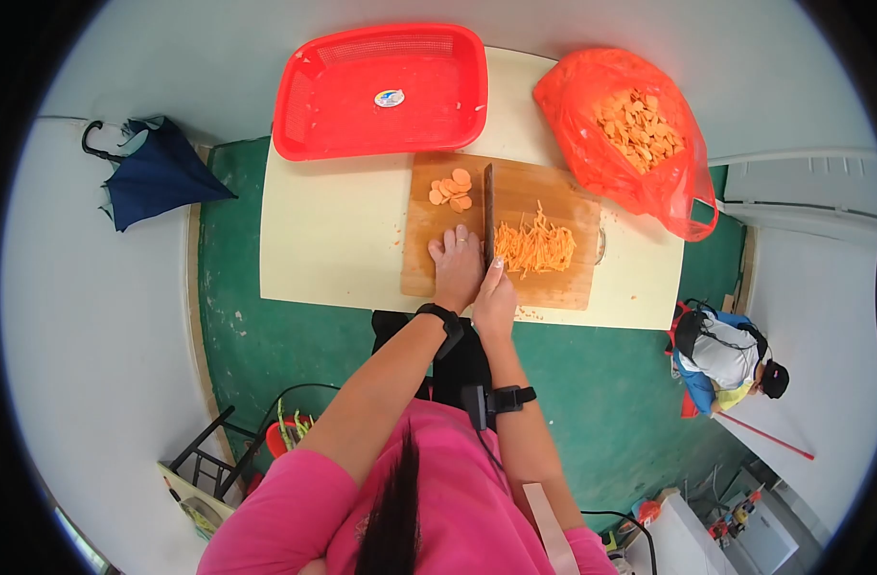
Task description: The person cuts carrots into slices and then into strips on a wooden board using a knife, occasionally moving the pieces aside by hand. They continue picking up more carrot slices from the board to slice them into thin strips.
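Slicing looks to be the step in hand: on the board (424, 273), the right hand (496, 302) is closed around the handle of the knife (488, 206), whose blade points to 12 o'clock, away from the person. The left hand (458, 261) sits just on the 9 o'clock side of the blade, fingers bent and pressed downward, thumb out to one side; whatever may lie beneath them is hidden, so I cannot tell whether they grip anything. The next stroke, as I judge it, calls for a steady left hand, with fingertips tucked back from the edge and the blade kept upright. The cut carrot lies in two groups: round slices (453, 189) at 12 o'clock from the left fingers, a little apart from them, and a heap of shreds (539, 247) at 3 o'clock, across the blade, its near edge close to the right thumb. Beyond the board, a red basket (343, 105) stands toward 11 o'clock, and a red bag (577, 105) holding more orange pieces lies toward 1 o'clock.
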A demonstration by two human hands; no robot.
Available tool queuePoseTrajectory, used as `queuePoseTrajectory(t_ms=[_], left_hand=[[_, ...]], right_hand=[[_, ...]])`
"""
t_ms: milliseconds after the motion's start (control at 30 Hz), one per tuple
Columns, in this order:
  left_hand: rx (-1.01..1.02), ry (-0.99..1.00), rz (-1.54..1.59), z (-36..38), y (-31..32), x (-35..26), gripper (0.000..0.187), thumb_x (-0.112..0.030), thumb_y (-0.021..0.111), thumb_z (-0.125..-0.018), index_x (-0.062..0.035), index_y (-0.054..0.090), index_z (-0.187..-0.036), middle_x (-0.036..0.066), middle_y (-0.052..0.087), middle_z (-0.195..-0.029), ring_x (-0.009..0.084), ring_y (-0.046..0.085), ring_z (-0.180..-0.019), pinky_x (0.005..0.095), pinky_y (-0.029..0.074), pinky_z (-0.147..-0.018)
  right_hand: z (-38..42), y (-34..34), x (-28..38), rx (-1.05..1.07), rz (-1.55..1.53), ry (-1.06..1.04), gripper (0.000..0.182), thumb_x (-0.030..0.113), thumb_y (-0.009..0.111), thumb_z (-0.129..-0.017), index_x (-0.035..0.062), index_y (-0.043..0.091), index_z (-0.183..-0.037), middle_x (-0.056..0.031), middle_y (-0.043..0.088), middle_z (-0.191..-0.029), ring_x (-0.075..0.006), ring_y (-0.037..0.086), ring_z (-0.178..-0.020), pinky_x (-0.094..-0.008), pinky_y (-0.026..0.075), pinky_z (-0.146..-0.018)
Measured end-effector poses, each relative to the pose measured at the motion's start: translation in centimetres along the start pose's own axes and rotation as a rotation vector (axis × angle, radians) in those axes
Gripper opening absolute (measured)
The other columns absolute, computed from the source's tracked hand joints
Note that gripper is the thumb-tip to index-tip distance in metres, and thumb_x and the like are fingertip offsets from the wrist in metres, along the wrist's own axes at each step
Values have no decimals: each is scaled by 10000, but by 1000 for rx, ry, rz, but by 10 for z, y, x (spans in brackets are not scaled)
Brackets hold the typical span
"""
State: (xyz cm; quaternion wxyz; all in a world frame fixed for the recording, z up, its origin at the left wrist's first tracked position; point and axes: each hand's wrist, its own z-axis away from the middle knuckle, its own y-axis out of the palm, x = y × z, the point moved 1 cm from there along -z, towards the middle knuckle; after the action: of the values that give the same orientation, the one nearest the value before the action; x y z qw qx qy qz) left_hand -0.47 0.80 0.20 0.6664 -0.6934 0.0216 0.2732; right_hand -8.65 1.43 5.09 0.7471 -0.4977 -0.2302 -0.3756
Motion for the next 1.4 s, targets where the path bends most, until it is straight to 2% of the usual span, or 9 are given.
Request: queuePoseTrajectory(t_ms=[133, 333, 400, 467, 667, 767, 967, 1233, 1400], left_hand=[[-8, 15, -30, 1, 4, 3, 193, -218, 564, -905, -45, 605, -981, 128, 537, -1058, 304, 477, -1053, 490, 302, -900], [-16, 35, -39, 3, 5, 4, 180, -196, 568, -896, -47, 600, -992, 130, 532, -1079, 303, 477, -1055, 491, 305, -891], [-34, 42, -37, 1, 1, 3, 168, -185, 565, -902, -50, 605, -993, 117, 530, -1071, 292, 483, -1048, 489, 310, -902], [57, -7, -21, 0, 0, 2, 164, -178, 564, -896, -51, 602, -994, 125, 535, -1096, 297, 485, -1062, 491, 307, -916], [23, 16, -17, 1, 1, 3, 175, -185, 549, -908, -49, 604, -1003, 128, 540, -1104, 303, 485, -1077, 497, 304, -922], [11, 12, -22, 1, 0, 2, 176, -191, 541, -916, -51, 603, -1000, 124, 539, -1090, 301, 484, -1070, 493, 304, -920], [30, -6, -1, 0, 0, 2, 160, -181, 546, -914, -58, 607, -997, 112, 531, -1062, 291, 479, -1054, 487, 300, -918], [49, -9, -16, 0, -3, 1, 172, -197, 547, -921, -57, 608, -1000, 113, 535, -1064, 288, 483, -1056, 485, 302, -916], [12, 11, -24, 1, 2, 3, 185, -203, 542, -924, -51, 609, -1005, 120, 542, -1078, 298, 483, -1082, 494, 304, -922]], right_hand=[[-9, -9, -8, 93, -40, 48, 656, 429, 321, -1072, -129, 633, -923, -353, 609, -784, -517, 599, -774, -541, 450, -700], [6, -14, -6, 76, 4, 64, 662, 428, 319, -1070, -124, 630, -880, -356, 590, -758, -523, 591, -758, -546, 442, -691], [5, -11, -8, 55, 1, 55, 666, 434, 320, -1068, -125, 630, -881, -356, 595, -764, -526, 592, -769, -550, 442, -700], [3, -8, -12, 39, -1, 48, 670, 440, 320, -1067, -125, 631, -882, -357, 600, -770, -530, 594, -780, -555, 442, -709], [1, -3, -9, 40, -1, 72, 686, 456, 313, -1065, -124, 640, -899, -358, 616, -790, -539, 595, -810, -566, 439, -734], [-6, 1, -10, 17, 16, 38, 690, 459, 315, -1065, -121, 639, -878, -347, 612, -767, -530, 595, -792, -558, 442, -720], [0, -10, -11, 70, -51, 104, 680, 453, 317, -1067, -120, 623, -870, -326, 594, -723, -508, 585, -742, -539, 440, -688], [3, -8, -11, 68, 1, 107, 674, 450, 318, -1064, -128, 642, -941, -358, 612, -801, -533, 591, -811, -549, 448, -740], [-7, 2, -12, 55, -16, 84, 683, 461, 316, -1062, -121, 647, -923, -362, 624, -838, -546, 589, -840, -556, 451, -756]])
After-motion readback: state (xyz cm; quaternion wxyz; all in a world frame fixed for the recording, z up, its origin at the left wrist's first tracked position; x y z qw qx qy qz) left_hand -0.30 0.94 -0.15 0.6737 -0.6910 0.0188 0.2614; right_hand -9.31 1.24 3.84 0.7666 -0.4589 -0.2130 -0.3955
